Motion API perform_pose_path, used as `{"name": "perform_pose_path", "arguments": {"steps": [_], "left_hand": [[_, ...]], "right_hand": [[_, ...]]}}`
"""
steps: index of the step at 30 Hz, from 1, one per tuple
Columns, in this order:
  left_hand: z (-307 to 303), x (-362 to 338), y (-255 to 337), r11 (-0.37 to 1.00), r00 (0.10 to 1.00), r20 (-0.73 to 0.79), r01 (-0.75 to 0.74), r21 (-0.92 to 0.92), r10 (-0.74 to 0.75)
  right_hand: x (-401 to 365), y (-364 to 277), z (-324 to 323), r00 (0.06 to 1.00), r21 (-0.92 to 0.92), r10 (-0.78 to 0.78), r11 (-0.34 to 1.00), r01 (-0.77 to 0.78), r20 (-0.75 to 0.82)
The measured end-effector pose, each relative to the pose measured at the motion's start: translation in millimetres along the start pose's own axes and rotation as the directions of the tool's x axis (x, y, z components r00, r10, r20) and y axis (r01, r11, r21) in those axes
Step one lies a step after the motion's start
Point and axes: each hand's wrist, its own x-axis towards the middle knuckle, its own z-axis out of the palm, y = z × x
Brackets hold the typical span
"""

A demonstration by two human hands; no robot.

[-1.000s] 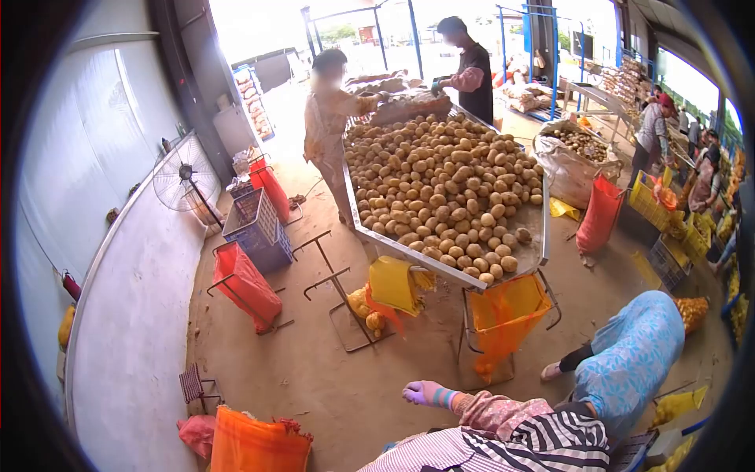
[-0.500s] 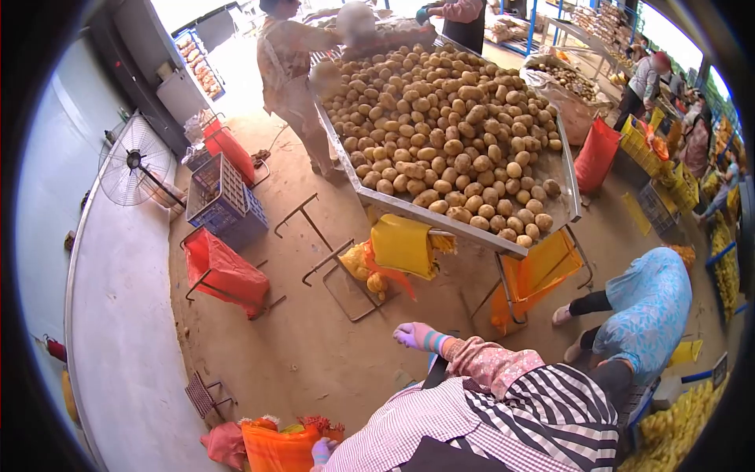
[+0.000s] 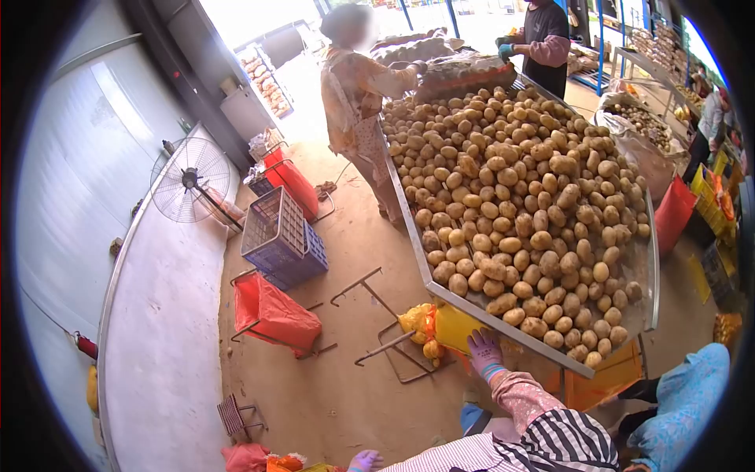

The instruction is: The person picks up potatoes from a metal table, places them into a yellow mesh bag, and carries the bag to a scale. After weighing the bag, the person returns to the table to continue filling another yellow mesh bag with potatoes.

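Note:
My right hand (image 3: pixel 486 355), in a purple glove, reaches forward with its fingers spread at the near edge of the potato table (image 3: pixel 515 330). It is against or just in front of the yellow bag (image 3: pixel 456 329) hanging there; contact is hard to tell. A heap of potatoes (image 3: pixel 519 204) covers the table. My left hand (image 3: pixel 365 461), also gloved, is low at the bottom edge of the view, partly cut off, fingers loosely extended and nothing visible in them. Orange bags (image 3: pixel 285 462) lie to its left.
Left stand a red bag on a frame (image 3: pixel 275 311), blue crates (image 3: pixel 283 236), a fan (image 3: pixel 190 179) and a small stool (image 3: pixel 240 415). A metal stand (image 3: pixel 385 338) is ahead. A person in blue (image 3: pixel 684 409) bends at right; two people work at the table's far end.
My right hand has moved forward to the yellow bag at the table edge and opened from a curled shape. My left hand has moved away from the orange bags. The view has shifted.

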Motion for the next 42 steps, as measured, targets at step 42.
{"name": "perform_pose_path", "arguments": {"steps": [42], "left_hand": [[68.1, 48.7, 113.9, 0.983, 0.988, -0.128, -0.104, -0.150, 0.085]], "right_hand": [[53.5, 20.9, 53.2, 0.968, 0.449, 0.244, 0.873, -0.192, -0.062]]}}
